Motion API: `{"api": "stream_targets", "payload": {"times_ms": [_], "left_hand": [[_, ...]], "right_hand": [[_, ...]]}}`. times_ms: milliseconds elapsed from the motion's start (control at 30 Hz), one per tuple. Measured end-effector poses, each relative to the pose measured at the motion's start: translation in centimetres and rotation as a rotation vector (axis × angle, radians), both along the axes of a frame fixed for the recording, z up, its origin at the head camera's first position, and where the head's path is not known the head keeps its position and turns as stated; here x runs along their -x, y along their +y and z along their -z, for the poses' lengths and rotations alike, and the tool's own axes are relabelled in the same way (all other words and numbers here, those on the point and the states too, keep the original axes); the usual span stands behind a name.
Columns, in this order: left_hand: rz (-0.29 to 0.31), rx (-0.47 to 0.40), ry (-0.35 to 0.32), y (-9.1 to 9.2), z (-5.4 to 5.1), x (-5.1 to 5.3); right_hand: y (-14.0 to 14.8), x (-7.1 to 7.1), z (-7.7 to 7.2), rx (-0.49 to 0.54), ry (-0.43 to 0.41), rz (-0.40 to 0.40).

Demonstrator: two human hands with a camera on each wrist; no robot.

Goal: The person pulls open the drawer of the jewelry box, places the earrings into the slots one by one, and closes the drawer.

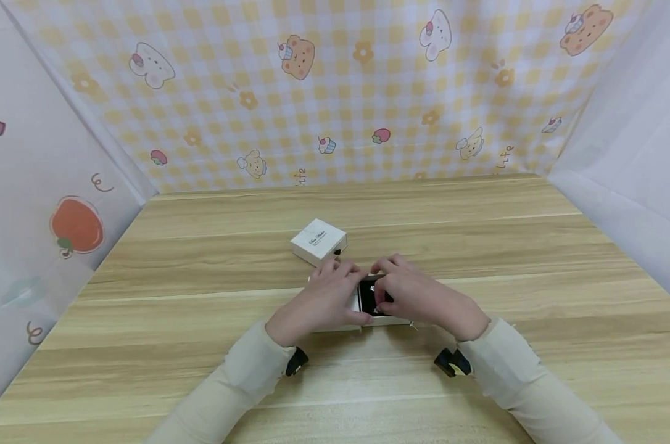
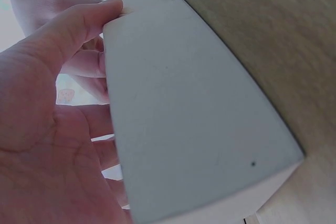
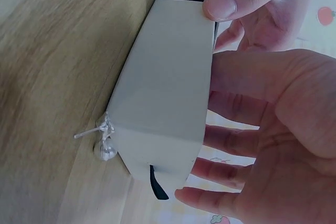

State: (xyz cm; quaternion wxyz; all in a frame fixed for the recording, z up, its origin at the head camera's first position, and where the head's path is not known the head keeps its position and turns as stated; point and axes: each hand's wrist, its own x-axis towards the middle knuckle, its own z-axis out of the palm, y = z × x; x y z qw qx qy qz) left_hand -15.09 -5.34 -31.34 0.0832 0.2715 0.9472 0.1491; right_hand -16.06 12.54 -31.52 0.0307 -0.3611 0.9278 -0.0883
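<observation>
A white jewelry box [image 2: 194, 114] lies on the table with its drawer [image 3: 163, 72] slid out to the right. My left hand [image 1: 329, 296] grips the outer sleeve, thumb at the near edge by the joint and fingers over the far side. The drawer has a black lining [image 1: 366, 299] with a small silvery earring [image 1: 372, 288] on it. My right hand [image 1: 415, 293] reaches over the drawer, thumb and forefinger pinching a small silvery piece at the lining, partly hidden. Against the drawer's outer corner lies a silver earring [image 3: 105, 135] with a round bead and a straight post.
A second white box [image 1: 318, 239] with dark lettering and a black tab stands just behind the left hand. The drawer's black ribbon pull [image 3: 157, 184] sticks out at its end. A patterned cloth [image 1: 335, 92] hangs behind the wooden table [image 1: 202, 246].
</observation>
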Motion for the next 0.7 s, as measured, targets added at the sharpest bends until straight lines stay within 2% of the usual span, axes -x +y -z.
{"api": "stream_targets", "payload": {"times_ms": [500,700], "left_hand": [[0.002,0.010,-0.002,-0.02,0.01,-0.01],[-0.001,0.012,-0.002,0.00,-0.03,-0.05]], "right_hand": [[0.25,0.07,-0.09,0.020,-0.032,0.003],[0.73,0.23,-0.50,0.054,-0.011,0.003]]}}
